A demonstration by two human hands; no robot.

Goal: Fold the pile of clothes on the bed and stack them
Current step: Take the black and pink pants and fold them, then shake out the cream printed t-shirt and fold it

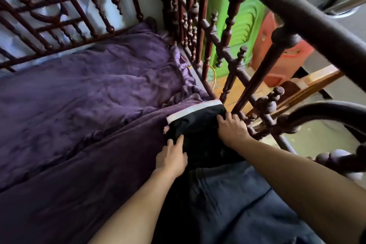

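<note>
1. The black garment lies at the right edge of the bed, just beside the wooden rail, with its white band turned toward the far end. A scrap of pink cloth peeks out at its left side, so it probably rests on something already folded. What lies under it is hidden.
2. Your left hand lies flat on the garment's left edge, fingers straight and a little spread, gripping nothing. Your right hand lies palm-down on the garment's right side near the rail, fingers stretched out, and it too holds nothing that shows.
3. This looks like the smoothing and squaring step. Press from the garment's middle outward with flat palms so creases run off at the edges. Don't drag the cloth, which would likely pull the fold open.
4. Line the band edge up with whatever layer sits beneath, and tuck the pink scrap in if it belongs to the stack.
5. Mind the right side. The garment sits close to the bed's edge, and a push that way could slide it between the rail's spindles. Any correcting nudge should go toward the middle of the bed.
6. The dark blue fabric nearest you meets the garment's near edge. I cannot tell whether it is another piece to fold or your own clothing, so check before you lean weight on it.
</note>
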